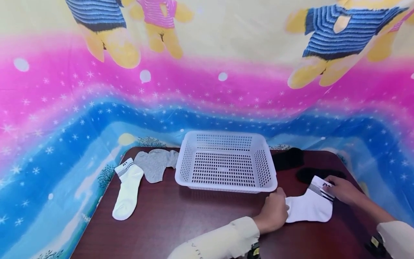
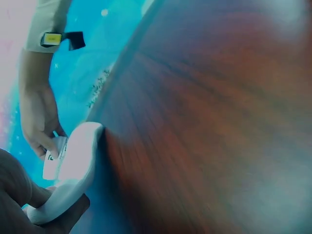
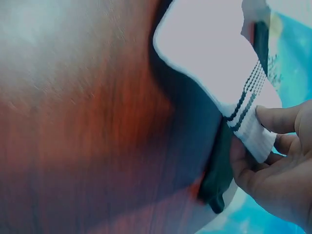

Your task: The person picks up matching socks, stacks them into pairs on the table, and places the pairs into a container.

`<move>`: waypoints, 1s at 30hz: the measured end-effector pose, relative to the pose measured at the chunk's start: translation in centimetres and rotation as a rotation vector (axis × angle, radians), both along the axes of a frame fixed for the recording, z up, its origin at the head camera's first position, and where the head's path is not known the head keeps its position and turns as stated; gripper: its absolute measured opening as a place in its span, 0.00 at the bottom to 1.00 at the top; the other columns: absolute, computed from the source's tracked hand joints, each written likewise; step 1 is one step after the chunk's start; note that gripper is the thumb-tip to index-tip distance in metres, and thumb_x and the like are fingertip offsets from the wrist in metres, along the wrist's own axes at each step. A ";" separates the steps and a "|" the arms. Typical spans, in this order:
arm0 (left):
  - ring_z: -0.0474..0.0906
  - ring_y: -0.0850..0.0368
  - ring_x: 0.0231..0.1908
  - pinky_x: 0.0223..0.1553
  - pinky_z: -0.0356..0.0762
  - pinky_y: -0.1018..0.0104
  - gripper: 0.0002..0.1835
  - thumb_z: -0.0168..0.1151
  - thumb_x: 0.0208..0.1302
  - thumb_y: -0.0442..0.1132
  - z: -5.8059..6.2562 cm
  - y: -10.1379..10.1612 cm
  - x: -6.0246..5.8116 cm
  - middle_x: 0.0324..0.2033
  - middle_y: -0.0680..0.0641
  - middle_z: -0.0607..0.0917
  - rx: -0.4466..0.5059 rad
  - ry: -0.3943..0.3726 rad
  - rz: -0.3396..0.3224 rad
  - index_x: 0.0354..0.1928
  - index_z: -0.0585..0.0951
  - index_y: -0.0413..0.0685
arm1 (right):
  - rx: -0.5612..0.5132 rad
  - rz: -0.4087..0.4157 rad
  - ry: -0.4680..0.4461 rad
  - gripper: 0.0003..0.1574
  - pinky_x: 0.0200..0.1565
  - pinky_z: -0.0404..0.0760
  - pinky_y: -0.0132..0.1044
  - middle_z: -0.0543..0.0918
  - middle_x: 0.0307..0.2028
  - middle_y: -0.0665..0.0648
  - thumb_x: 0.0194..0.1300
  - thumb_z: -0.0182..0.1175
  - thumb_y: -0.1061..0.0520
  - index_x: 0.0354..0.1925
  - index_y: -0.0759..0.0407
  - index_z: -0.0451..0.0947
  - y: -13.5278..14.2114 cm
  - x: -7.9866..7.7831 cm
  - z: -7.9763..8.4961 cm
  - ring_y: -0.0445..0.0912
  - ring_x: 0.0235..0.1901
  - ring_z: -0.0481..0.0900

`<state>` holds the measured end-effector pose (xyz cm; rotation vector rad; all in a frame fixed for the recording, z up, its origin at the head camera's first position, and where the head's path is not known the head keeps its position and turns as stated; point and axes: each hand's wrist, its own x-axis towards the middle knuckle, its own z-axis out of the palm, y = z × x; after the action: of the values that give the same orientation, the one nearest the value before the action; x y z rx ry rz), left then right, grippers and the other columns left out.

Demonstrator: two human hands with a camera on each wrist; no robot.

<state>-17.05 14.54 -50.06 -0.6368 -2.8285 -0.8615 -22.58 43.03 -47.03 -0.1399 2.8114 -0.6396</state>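
A white sock with dark stripes at its cuff is stretched between both hands above the right part of the table. My left hand pinches its toe end, just in front of the basket's right corner. At the striped cuff, my right hand grips the fabric between thumb and fingers, seen closely in the right wrist view on the sock. Another white sock with a striped cuff lies flat at the table's left. Behind it are grey socks, partly overlapping.
A white perforated plastic basket stands at the back middle of the brown table. Black socks lie right of it, and another black sock is partly behind the held one. A patterned cloth hangs behind the table.
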 end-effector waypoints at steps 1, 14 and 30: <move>0.78 0.63 0.23 0.24 0.71 0.76 0.14 0.68 0.54 0.41 0.2 -0.6 0.2 0.19 0.56 0.76 0.004 -0.020 -0.001 0.35 0.71 0.51 | -0.014 0.001 -0.008 0.21 0.31 0.68 0.39 0.78 0.40 0.61 0.72 0.51 0.50 0.50 0.67 0.72 -0.4 0.4 0.2 0.46 0.33 0.71; 0.74 0.66 0.27 0.29 0.70 0.77 0.10 0.71 0.45 0.33 0.1 -10.9 2.3 0.24 0.51 0.84 0.275 -0.305 -0.004 0.31 0.82 0.44 | -0.262 -0.016 -0.210 0.15 0.35 0.73 0.36 0.78 0.40 0.57 0.65 0.59 0.56 0.45 0.66 0.74 -7.4 4.3 -0.1 0.45 0.36 0.73; 0.75 0.60 0.30 0.30 0.74 0.72 0.08 0.69 0.49 0.29 -0.1 -24.6 2.2 0.28 0.47 0.84 0.374 -0.450 0.121 0.32 0.81 0.38 | -0.543 0.094 -0.165 0.17 0.33 0.72 0.30 0.76 0.31 0.55 0.58 0.65 0.57 0.41 0.68 0.74 -17.7 6.6 -2.8 0.39 0.31 0.72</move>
<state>-14.82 -10.10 -50.12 -0.2385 -2.8969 -1.6301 -16.02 25.29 -49.87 -0.2998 2.3932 -1.3076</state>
